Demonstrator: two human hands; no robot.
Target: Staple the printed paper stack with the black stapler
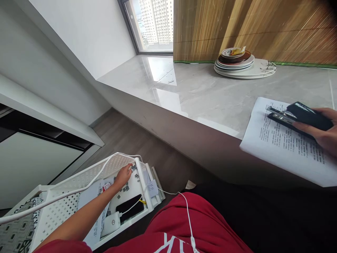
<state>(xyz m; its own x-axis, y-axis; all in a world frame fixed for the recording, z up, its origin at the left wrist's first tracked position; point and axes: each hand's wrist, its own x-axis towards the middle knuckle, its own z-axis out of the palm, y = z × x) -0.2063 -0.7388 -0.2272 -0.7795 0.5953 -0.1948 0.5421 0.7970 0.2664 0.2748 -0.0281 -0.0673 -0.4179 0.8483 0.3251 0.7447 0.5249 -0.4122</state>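
Observation:
My right hand (pixel 328 131) is closed around a black stapler (pixel 310 116) at the right edge. Its jaw is opened up, with the metal magazine and a spring showing. Beneath it lie printed paper sheets (pixel 279 140), their near part hanging past the ledge's edge. My left hand (pixel 124 176) reaches down into a white rolling cart's top tray (pixel 114 203). The thumb and index finger are a little apart beside small grey staple strips (pixel 134 167); more strips lie scattered around. Whether a strip touches the fingertips is too small to see.
A black phone (pixel 131 207), a white charger (pixel 112 223) and papers (pixel 92 198) lie in the cart. A white cable (pixel 186 207) crosses my lap. Stacked plates (pixel 234 65) stand on the grey stone ledge (pixel 200 91) by a bamboo blind (pixel 205 31). A cabinet (pixel 34 165) is at left.

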